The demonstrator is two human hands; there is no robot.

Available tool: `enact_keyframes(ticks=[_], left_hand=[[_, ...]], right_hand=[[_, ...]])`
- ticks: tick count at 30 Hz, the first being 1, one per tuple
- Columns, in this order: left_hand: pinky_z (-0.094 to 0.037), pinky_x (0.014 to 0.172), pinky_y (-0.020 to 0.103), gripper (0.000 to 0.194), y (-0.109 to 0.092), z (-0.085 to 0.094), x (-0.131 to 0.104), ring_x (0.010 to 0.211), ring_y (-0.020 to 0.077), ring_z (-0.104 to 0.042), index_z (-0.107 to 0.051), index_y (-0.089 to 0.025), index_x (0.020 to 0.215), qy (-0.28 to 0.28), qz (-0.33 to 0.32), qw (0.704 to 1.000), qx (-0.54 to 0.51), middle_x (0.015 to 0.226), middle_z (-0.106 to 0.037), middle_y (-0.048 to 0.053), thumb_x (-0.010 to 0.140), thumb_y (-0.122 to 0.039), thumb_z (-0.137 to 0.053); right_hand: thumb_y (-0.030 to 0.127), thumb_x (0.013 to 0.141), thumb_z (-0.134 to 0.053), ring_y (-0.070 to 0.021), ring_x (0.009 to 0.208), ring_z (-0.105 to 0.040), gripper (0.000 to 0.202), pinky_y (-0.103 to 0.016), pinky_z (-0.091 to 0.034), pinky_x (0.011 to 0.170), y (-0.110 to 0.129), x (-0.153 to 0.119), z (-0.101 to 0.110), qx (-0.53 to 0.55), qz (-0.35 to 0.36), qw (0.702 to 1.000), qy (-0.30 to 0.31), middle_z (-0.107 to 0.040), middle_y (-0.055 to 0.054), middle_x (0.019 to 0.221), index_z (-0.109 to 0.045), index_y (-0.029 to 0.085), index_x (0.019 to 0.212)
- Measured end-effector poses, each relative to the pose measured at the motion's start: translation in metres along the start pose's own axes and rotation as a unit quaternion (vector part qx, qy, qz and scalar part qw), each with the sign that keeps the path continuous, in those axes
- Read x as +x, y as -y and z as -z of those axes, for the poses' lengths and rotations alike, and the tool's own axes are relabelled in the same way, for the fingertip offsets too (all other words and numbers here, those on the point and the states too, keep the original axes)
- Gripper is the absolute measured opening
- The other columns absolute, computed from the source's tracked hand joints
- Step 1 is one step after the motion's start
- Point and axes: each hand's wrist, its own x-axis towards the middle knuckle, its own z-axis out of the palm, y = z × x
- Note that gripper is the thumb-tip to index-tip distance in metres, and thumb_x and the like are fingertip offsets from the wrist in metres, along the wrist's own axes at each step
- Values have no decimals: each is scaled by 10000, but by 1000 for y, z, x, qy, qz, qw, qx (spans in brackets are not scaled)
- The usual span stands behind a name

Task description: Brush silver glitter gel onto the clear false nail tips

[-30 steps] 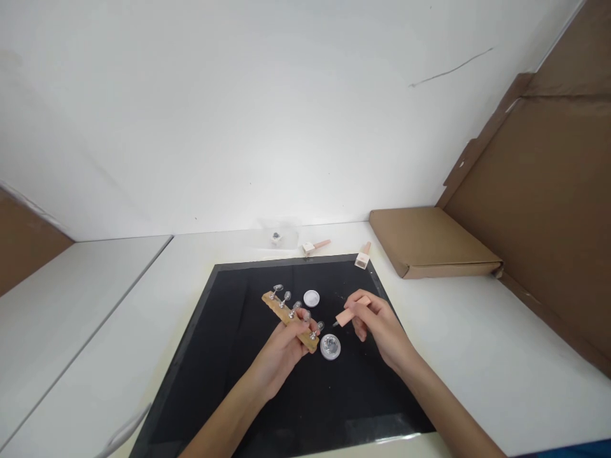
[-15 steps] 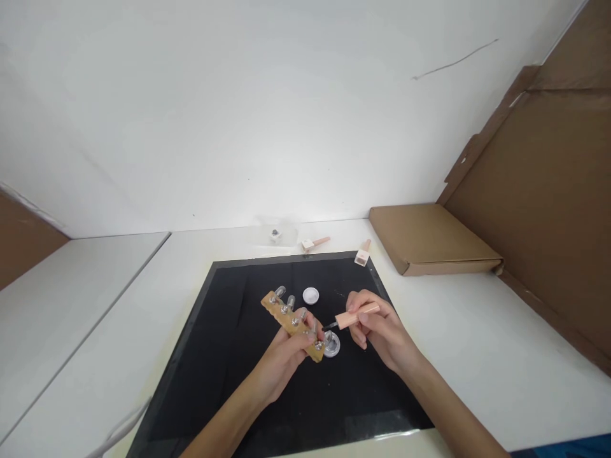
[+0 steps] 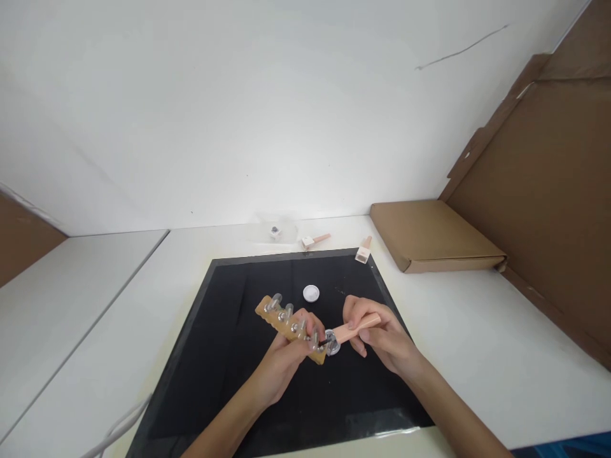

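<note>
A: Head view. Left hand [image 3: 287, 356]?

B: Grip closed on a wooden strip [image 3: 284, 327], thumb uppermost. Strip sits over the middle of the black mat [image 3: 200, 401], slanting down toward the right; clear tips [image 3: 275, 302] stand along it on metal holders.

A: Right hand [image 3: 384, 336]?

B: Grip pinched around the pink handle of a brush [image 3: 354, 328]. Dark bristles at the strip's near end (contact with a tip: cannot tell).

A: Nearby?

B: Round pot [image 3: 338, 349], silvery inside, just behind the brush and partly hidden. White lid [image 3: 311, 293] apart from it, farther off on the mat.

A: Farther out?

B: White surface [image 3: 477, 356]. Pink-and-white bottle [image 3: 308, 242] lying beyond the mat's far edge; closed cardboard box [image 3: 434, 235] to the right.
</note>
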Motion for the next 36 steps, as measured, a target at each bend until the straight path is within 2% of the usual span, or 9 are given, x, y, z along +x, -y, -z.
enact_keyframes(ticks=[6,18,23,26,31,36], left_hand=[[-321,641,271,172,-1,-4,2,705,141,-428,-468,-192,668,3,-16,1000,23,731,-487,-8,664,-185,-640],[-337,648,272,205,1,1,4,719,149,-443,-474,-183,651,21,-3,999,29,743,-475,2,647,-212,-677],[-350,669,274,220,3,2,4,732,152,-440,-477,-182,653,4,-11,999,32,740,-481,6,649,-227,-692],[-362,661,278,221,3,1,4,732,153,-449,-481,-185,672,-27,-20,998,45,756,-490,7,674,-247,-694],[-371,610,274,237,2,-3,8,691,140,-453,-485,-187,701,-74,-28,994,80,783,-512,9,689,-280,-703],[-364,600,265,239,4,-3,7,655,121,-444,-482,-184,694,-49,-13,994,96,751,-496,-8,714,-293,-693]], right_hand=[[308,803,-655,-58,468,-429,110,-210,-352,433,-5,-3,3,-9,-1,999,31,-466,15,768,-671,200,813],[305,827,-619,-67,498,-427,103,-205,-341,438,-3,-3,1,-68,-2,998,-4,-475,11,782,-651,208,834],[368,813,-628,-67,461,-412,172,-213,-335,420,-2,0,-1,-93,-13,993,-68,-469,21,738,-628,197,806],[400,821,-617,-67,429,-392,209,-217,-313,421,-4,1,0,-84,-5,991,-102,-445,44,648,-615,192,809],[465,852,-567,-78,416,-375,292,-219,-292,440,-2,1,-1,-125,-20,987,-99,-405,69,516,-590,181,790],[534,834,-549,-82,436,-381,365,-210,-308,421,5,1,-7,-205,-47,973,-95,-457,45,565,-572,178,756]])
